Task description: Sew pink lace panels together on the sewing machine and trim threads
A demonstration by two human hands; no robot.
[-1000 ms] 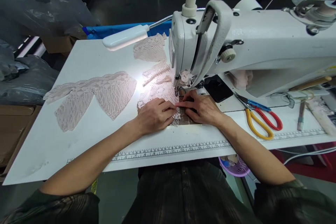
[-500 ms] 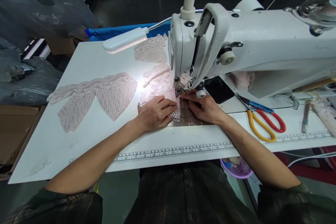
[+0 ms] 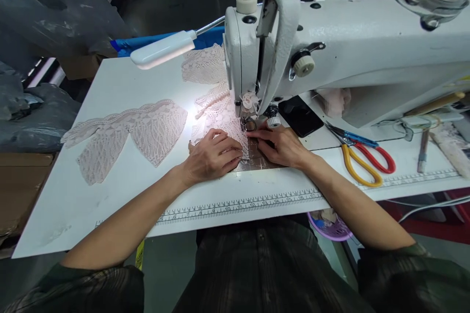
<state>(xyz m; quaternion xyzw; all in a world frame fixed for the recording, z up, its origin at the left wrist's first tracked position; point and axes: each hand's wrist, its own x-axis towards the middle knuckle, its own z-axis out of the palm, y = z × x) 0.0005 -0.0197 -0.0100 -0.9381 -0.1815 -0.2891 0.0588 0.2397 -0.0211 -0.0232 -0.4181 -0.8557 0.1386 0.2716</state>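
Pale pink lace [image 3: 220,117] lies beneath the presser foot [image 3: 245,124] of a white sewing machine [image 3: 240,54]. My left hand [image 3: 215,155] rests flat on the near part of this lace, fingers extended toward the needle area and holding nothing. On the other side of the foot is my right hand [image 3: 284,146], its index fingertip at the lace edge and its thumb apart below, over the metal plate [image 3: 259,160]. The needle tip is too small to make out. Two joined lace pieces [image 3: 157,132] are spread out to the left.
A lamp [image 3: 163,50] lights the lace from behind. Right of my right hand are a black phone [image 3: 301,115] and scissors [image 3: 362,156] with red and yellow handles. A printed ruler [image 3: 235,207] runs along the table's front edge. A purple basket [image 3: 332,230] sits below.
The camera view has shifted slightly, so the machine appears farther left and higher. Both hands keep nearly the same places on either side of the presser foot.
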